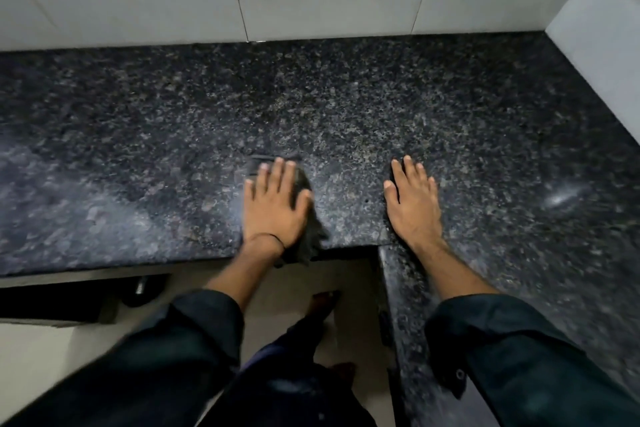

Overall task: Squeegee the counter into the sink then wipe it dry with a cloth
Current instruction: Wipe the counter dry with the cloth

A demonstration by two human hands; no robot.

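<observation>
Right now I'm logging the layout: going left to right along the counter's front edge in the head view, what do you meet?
Bare counter → left hand flat on the dark cloth → right hand flat on the granite → tiled side wall.

The left hand [275, 203] lies flat, palm down, with its fingers spread wide. A thin dark band goes round its wrist. The right hand [414, 204] lies flat too, fingers straight and apart. Both arms reach forward in dark sleeves pushed up.
</observation>
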